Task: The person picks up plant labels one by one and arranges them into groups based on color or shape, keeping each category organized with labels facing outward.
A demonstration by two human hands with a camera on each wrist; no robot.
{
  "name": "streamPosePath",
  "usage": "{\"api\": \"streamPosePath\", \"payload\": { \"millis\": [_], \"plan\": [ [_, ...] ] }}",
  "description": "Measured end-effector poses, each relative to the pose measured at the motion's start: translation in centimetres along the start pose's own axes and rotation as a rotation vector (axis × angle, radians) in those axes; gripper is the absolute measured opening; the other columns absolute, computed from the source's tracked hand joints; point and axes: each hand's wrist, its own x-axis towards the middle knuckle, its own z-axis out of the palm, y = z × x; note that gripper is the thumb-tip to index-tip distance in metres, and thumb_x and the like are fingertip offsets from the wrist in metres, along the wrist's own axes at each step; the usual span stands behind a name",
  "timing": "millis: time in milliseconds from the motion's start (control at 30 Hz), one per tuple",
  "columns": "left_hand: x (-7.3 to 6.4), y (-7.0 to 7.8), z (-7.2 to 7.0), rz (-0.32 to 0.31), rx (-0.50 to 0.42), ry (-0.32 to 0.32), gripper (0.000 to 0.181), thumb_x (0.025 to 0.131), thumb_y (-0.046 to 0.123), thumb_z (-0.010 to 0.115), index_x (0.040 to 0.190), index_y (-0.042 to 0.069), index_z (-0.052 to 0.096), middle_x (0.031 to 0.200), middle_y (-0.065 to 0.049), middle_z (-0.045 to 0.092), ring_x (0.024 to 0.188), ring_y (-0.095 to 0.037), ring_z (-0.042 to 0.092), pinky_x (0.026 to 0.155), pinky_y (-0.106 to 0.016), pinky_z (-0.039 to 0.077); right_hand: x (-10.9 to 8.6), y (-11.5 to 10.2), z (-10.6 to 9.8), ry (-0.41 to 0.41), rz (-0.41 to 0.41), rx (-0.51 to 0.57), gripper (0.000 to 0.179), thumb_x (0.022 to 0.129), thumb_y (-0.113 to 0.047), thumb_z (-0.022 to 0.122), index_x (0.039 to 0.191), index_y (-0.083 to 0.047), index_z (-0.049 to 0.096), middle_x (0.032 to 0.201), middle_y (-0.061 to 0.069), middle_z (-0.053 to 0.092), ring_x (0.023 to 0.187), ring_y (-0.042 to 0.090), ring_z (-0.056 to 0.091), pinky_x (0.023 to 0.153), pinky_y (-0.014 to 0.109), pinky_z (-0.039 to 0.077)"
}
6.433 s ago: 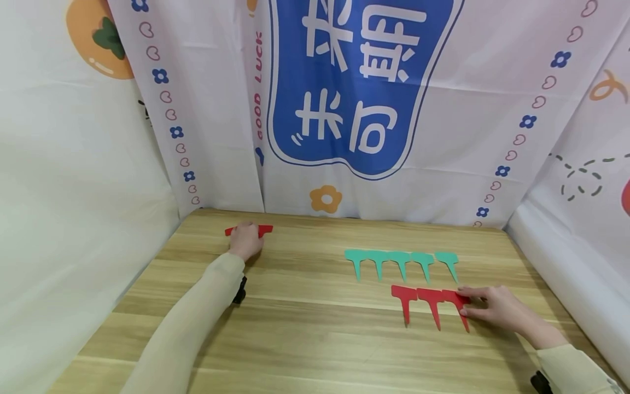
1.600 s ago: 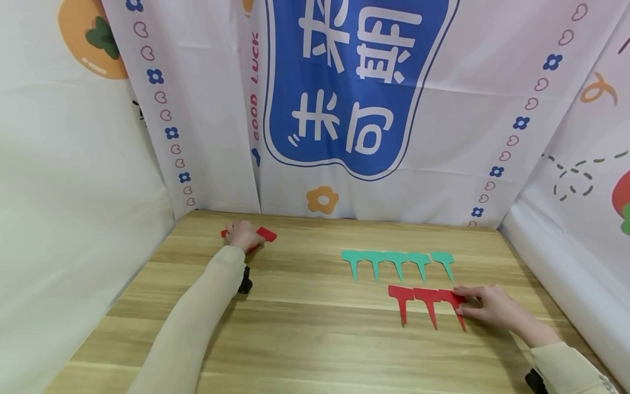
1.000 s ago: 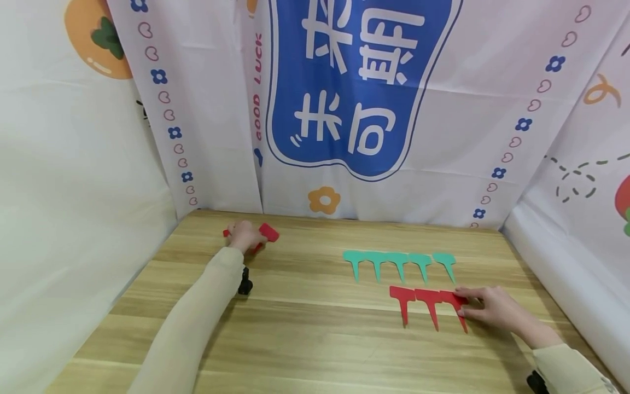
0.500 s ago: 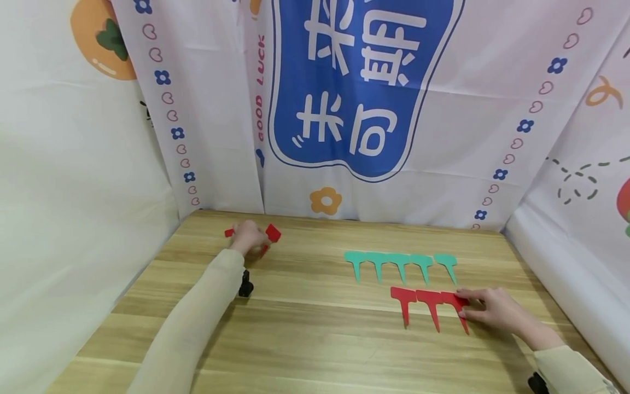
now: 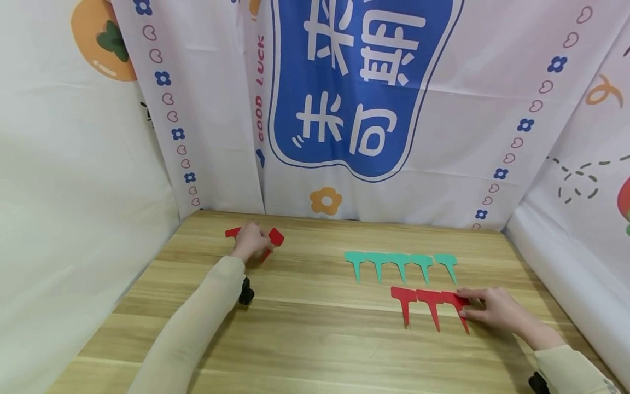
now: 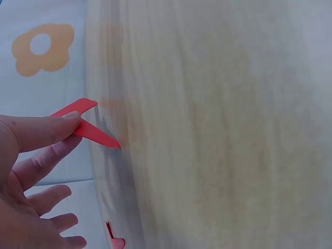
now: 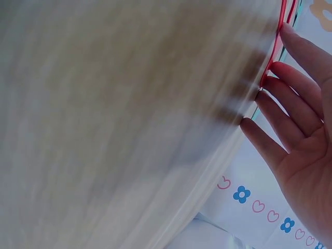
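Observation:
In the head view my left hand (image 5: pixel 252 239) is at the far left of the table. Its thumb and index finger pinch a red T-shaped plant label (image 6: pixel 92 132), lifted off the wood and tilted, while the other fingers spread loosely. Another red label (image 5: pixel 232 232) lies flat beside that hand, partly hidden by it. At the right, my right hand (image 5: pixel 497 312) rests its fingertips on the rightmost red label (image 5: pixel 458 303) of a row of three. The other two are a middle red label (image 5: pixel 431 302) and a left red label (image 5: pixel 404 298).
A row of several green T-shaped labels (image 5: pixel 378 260) lies behind the red row, the rightmost a little apart. The wooden table (image 5: pixel 315 339) ends at a printed cloth wall (image 5: pixel 221 164) at the back. White cloth also stands at both sides.
My left hand has picked up one red label and turned it, its head now right of the hand and its stem pointing down. The right hand and both rows stay put.

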Motion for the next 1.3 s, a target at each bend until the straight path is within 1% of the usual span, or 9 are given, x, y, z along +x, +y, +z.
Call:
{"api": "streamPosePath", "payload": {
  "millis": [100,267,500,567,733,867,1000,1100,1300],
  "plan": [
    [-0.2,0.1,0.2,0.011,0.001,0.005,0.018,0.075,0.019,0.075,0.066,0.005,0.069,0.15,-0.023,0.032,0.137,-0.049,0.025,0.111,-0.06,0.021,0.0,0.0,0.0,0.002,0.0,0.003,0.049,0.076,-0.042,0.075,0.113,-0.01,0.07,0.112,0.008,0.07,0.099,0.031,0.066,0.08,0.047,0.053],
    [-0.9,0.5,0.5,0.011,-0.01,0.01,0.018,0.076,0.018,0.076,0.066,0.005,0.068,0.151,-0.02,0.032,0.139,-0.045,0.024,0.113,-0.058,0.018,0.0,0.1,0.1,0.004,0.002,0.013,0.048,0.076,-0.041,0.076,0.113,-0.01,0.07,0.113,0.009,0.07,0.1,0.032,0.066,0.081,0.048,0.053],
    [-2.2,1.6,0.6,0.041,-0.029,0.009,0.025,0.077,0.017,0.073,0.056,0.007,0.064,0.148,-0.021,0.037,0.138,-0.045,0.025,0.111,-0.06,0.019,0.1,0.1,0.0,0.003,-0.002,0.02,0.048,0.076,-0.041,0.076,0.112,-0.009,0.07,0.112,0.009,0.07,0.101,0.033,0.065,0.081,0.048,0.053],
    [-2.6,1.9,0.7,0.044,-0.033,0.009,0.027,0.077,0.016,0.073,0.054,0.007,0.061,0.147,-0.022,0.038,0.138,-0.044,0.027,0.111,-0.059,0.022,0.1,0.1,0.0,0.0,-0.001,0.021,0.048,0.076,-0.04,0.076,0.112,-0.009,0.07,0.112,0.009,0.07,0.101,0.034,0.065,0.082,0.048,0.053],
    [-3.4,2.9,1.4,0.044,-0.018,0.019,0.026,0.075,0.015,0.074,0.054,0.006,0.062,0.147,-0.022,0.038,0.137,-0.044,0.029,0.11,-0.057,0.026,0.1,0.1,0.0,-0.017,0.007,0.032,0.049,0.077,-0.04,0.076,0.113,-0.009,0.07,0.114,0.011,0.069,0.103,0.036,0.064,0.083,0.049,0.052],
    [-3.9,3.7,2.0,0.055,-0.005,0.024,0.023,0.074,0.016,0.075,0.056,0.006,0.065,0.148,-0.022,0.037,0.136,-0.047,0.027,0.112,-0.06,0.019,0.1,0.0,-0.1,-0.03,0.018,0.033,0.05,0.077,-0.041,0.075,0.114,-0.009,0.07,0.114,0.011,0.069,0.102,0.034,0.065,0.083,0.049,0.052],
    [-4.3,4.4,2.6,0.072,0.012,0.044,0.023,0.074,0.017,0.076,0.056,0.008,0.065,0.148,-0.021,0.038,0.135,-0.049,0.029,0.11,-0.062,0.02,0.1,-0.1,-0.2,-0.037,0.026,0.029,0.05,0.076,-0.041,0.075,0.115,-0.01,0.069,0.114,0.011,0.069,0.1,0.03,0.065,0.082,0.048,0.052],
    [-4.7,5.0,3.0,0.074,-0.007,0.055,0.023,0.073,0.017,0.077,0.056,0.009,0.065,0.148,-0.019,0.038,0.135,-0.049,0.029,0.11,-0.062,0.021,0.1,-0.1,-0.2,-0.041,0.03,0.027,0.05,0.076,-0.041,0.075,0.115,-0.01,0.069,0.114,0.011,0.069,0.099,0.028,0.065,0.082,0.048,0.053],
    [-5.6,6.5,3.9,0.073,-0.052,0.048,0.022,0.072,0.016,0.078,0.056,0.009,0.066,0.149,-0.016,0.038,0.136,-0.045,0.029,0.111,-0.06,0.021,0.0,-0.2,-0.2,-0.035,0.023,0.016,0.05,0.077,-0.042,0.075,0.115,-0.01,0.069,0.114,0.01,0.069,0.098,0.028,0.065,0.081,0.047,0.053]
  ]
}}
